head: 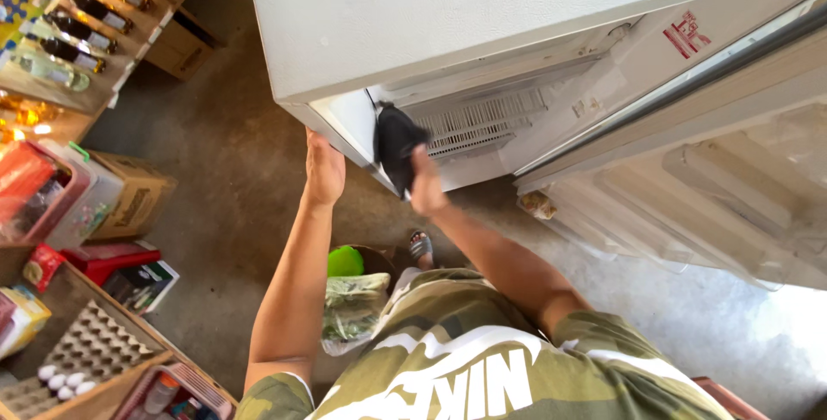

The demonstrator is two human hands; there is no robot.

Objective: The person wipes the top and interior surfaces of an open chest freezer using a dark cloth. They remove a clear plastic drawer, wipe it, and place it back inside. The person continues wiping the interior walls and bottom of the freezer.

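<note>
I look down on a white refrigerator (482, 15) whose door (715, 187) hangs open to the right. My left hand (324, 170) rests flat against the fridge's front left edge. In my right hand (425, 186) is a dark cloth (398, 143), pressed against the inner wall of the top compartment beside a white vent grille (482, 123). My forearms reach up from my camouflage shirt (482, 360) at the bottom of the view.
A basket with a green object and a bag of greens (353, 299) sits on the concrete floor by my sandalled foot (420, 248). Cardboard boxes (138, 196), an egg tray (86, 351) and a shelf of bottles (77, 24) line the left side.
</note>
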